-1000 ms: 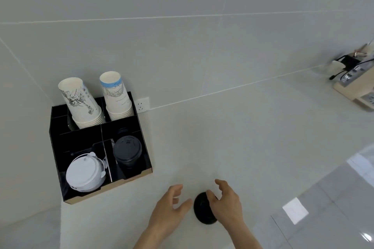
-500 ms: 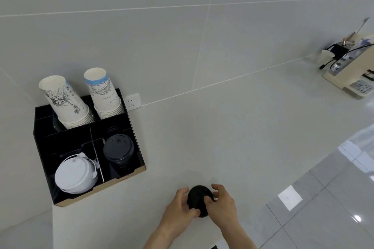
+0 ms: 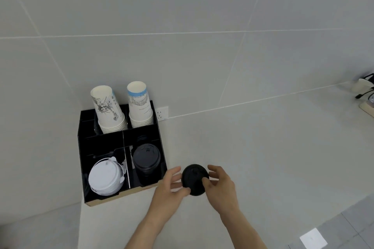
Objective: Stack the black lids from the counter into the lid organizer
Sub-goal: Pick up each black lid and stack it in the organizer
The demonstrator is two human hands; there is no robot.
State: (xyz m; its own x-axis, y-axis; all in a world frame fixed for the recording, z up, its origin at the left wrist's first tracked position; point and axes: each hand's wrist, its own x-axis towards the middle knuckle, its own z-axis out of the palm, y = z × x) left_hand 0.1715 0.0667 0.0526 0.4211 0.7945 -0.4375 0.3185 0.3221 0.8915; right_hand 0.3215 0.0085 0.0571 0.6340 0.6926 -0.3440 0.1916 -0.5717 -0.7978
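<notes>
Both hands, left hand (image 3: 169, 187) and right hand (image 3: 219, 186), grip a black lid (image 3: 194, 178) at lower centre, just right of the organizer's (image 3: 105, 201) black-lid stack (image 3: 146, 159).

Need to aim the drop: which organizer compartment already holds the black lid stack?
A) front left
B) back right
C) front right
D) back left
C: the black lid stack stands in the front right compartment of the organizer, beside the white lids at front left; paper cups fill the back row.
</notes>
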